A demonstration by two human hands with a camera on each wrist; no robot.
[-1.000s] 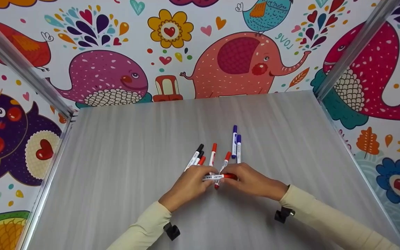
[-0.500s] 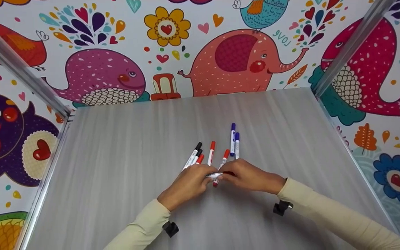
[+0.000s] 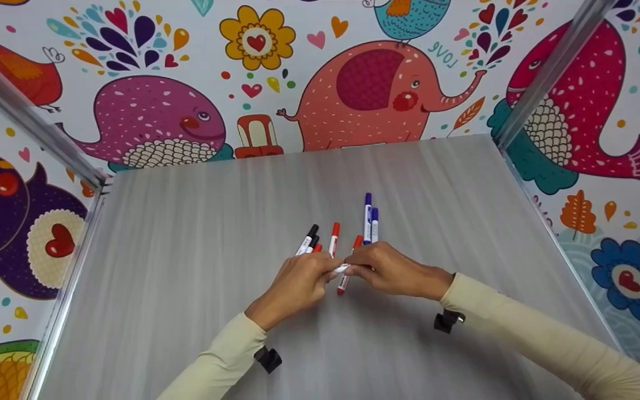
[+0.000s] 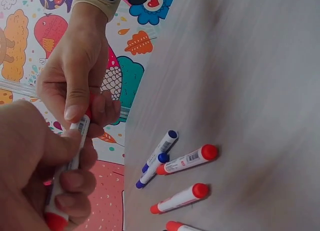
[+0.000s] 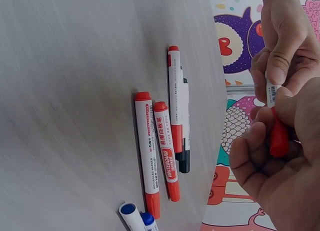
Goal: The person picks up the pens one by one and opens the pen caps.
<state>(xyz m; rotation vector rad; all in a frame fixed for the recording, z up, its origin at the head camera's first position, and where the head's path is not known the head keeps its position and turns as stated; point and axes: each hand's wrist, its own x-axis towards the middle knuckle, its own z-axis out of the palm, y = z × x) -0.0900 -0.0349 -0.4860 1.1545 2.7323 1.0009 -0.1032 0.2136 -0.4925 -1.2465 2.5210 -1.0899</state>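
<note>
My left hand grips the white barrel of a red whiteboard marker, its red tail end showing below the palm in the left wrist view. At the other end, my right hand holds the marker's red cap between thumb and curled fingers. Both hands meet over the table, thumbs close together. One red marker lies partly beneath them. Just beyond, another red marker lies on the table. In the head view the held marker's cap is hidden by my right fingers.
Two blue markers lie side by side beyond my right hand. Left of centre, two black markers and a red one lie together. The grey table is bordered by walls with cartoon animals and metal posts.
The held marker has tilted between my hands, so its lettering and red cap no longer show in the head view. The head view has shifted slightly; the loose markers lie as before.
</note>
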